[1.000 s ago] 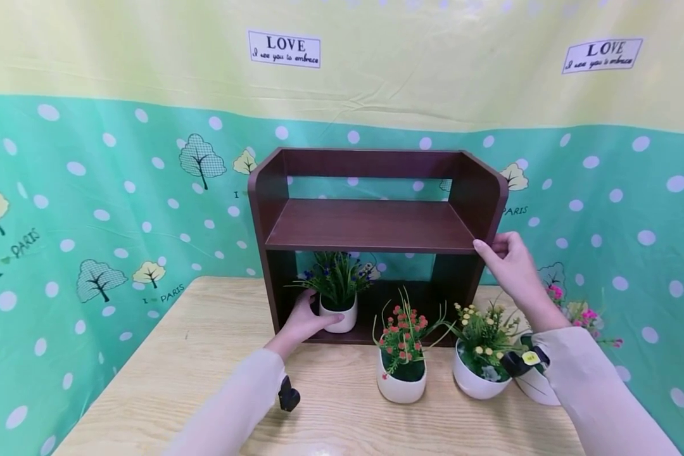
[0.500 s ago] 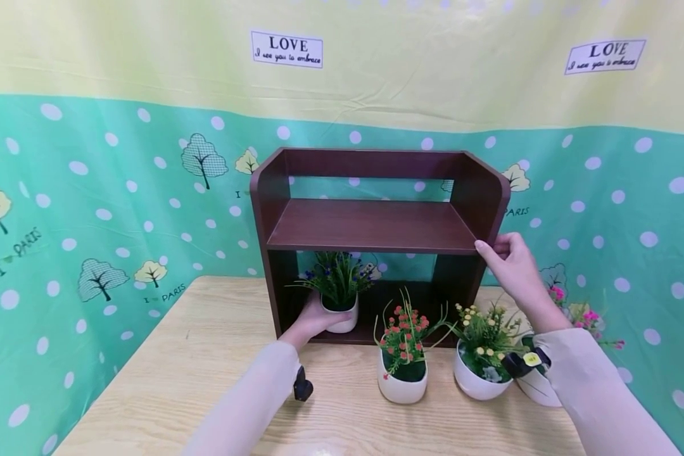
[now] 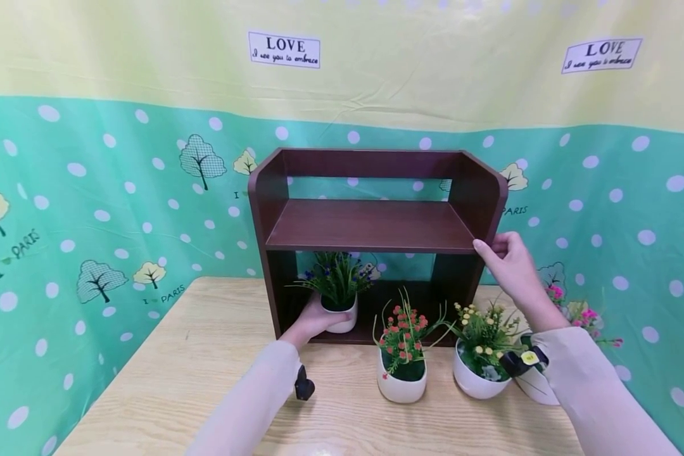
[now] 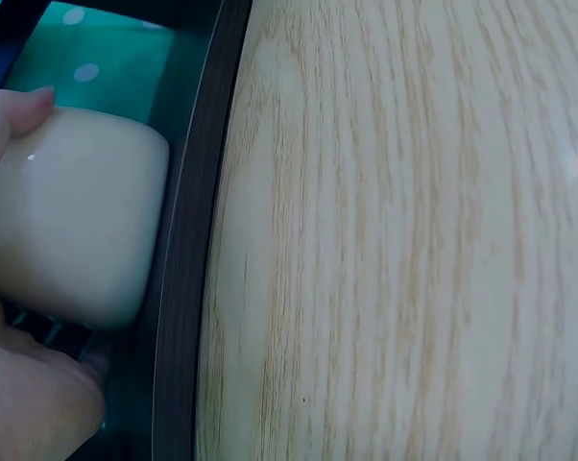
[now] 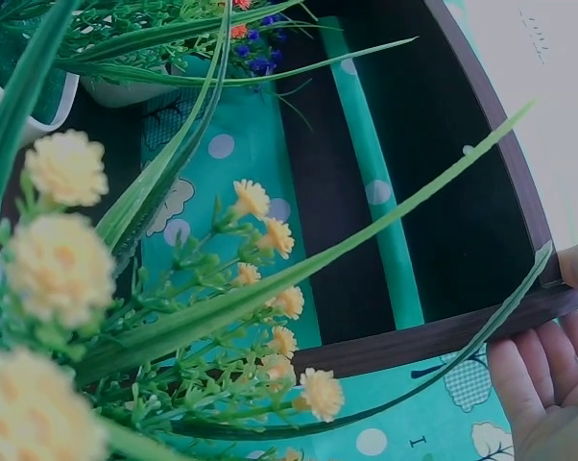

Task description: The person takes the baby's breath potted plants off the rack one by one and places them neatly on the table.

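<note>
A dark brown two-tier shelf (image 3: pixel 370 225) stands on the table. On its lower board, at the left, is a white pot (image 3: pixel 344 322) with a blue-flowered plant (image 3: pixel 336 282). My left hand (image 3: pixel 312 318) holds this pot from the left, thumb across its front. The left wrist view shows the smooth pot (image 4: pixel 78 216) between thumb and fingers, just behind the shelf's front edge (image 4: pixel 188 230). With my right hand (image 3: pixel 512 269) I grip the shelf's right side panel, thumb at the front; its fingers (image 5: pixel 543 370) lie along the panel's outside in the right wrist view.
In front of the shelf stand a white pot with red flowers (image 3: pixel 401 383) and one with yellow flowers (image 3: pixel 479 380). A pink-flowered pot (image 3: pixel 538 386) is partly behind my right forearm. A patterned curtain (image 3: pixel 148 190) hangs behind the wooden table (image 3: pixel 165 354).
My left hand has slid rightward and farther round the pot, its thumb now reaching across the front. The pot looks nearly unmoved, and my right hand has stayed on the side panel.
</note>
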Motion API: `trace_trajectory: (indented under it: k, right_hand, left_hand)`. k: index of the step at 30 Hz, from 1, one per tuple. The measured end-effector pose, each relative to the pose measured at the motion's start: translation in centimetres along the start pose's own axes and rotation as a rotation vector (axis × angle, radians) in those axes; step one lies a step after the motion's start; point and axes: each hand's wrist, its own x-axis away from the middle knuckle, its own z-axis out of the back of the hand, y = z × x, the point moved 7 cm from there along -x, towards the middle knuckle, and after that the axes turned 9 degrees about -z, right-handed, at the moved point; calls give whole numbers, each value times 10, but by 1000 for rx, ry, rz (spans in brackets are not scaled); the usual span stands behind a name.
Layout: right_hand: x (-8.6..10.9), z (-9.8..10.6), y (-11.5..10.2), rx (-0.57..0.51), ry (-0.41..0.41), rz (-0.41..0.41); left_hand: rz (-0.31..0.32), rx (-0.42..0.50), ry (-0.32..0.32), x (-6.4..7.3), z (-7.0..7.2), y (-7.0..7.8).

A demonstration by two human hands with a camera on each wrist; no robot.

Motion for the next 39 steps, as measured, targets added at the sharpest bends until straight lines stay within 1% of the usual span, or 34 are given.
trace_trajectory:
  k: [3, 7, 12, 15, 20, 28, 30, 31, 37, 38, 39]
  right_hand:
    - [-1, -1, 0, 1, 4, 2]
    - [-1, 0, 0, -3, 14, 7]
    - [0, 0, 0, -1, 10, 7]
    - [-1, 0, 0, 1, 8, 7]
    - [-1, 0, 1, 5, 7, 5]
    - [-1, 0, -1, 3, 0, 8]
    - [0, 0, -1, 3, 1, 9]
    - [0, 0, -1, 2, -1, 9]
    - [0, 0, 0, 4, 0, 11]
    - [0, 0, 0, 4, 0, 12]
    - [-1, 0, 0, 3, 1, 13]
  left_hand:
    - [37, -26, 6, 1, 1, -3]
    - [66, -58, 21, 1, 3, -6]
    - [78, -86, 40, 3, 4, -6]
    - [72, -98, 54, 4, 6, -5]
    - [54, -92, 58, 4, 6, -1]
    - [46, -80, 58, 8, 5, 10]
    - [51, -79, 59, 10, 5, 13]
    - [54, -77, 61, 12, 5, 18]
    - [87, -108, 63, 19, 5, 22]
    - [96, -113, 63, 20, 5, 18]
    - [102, -118, 64, 22, 5, 20]
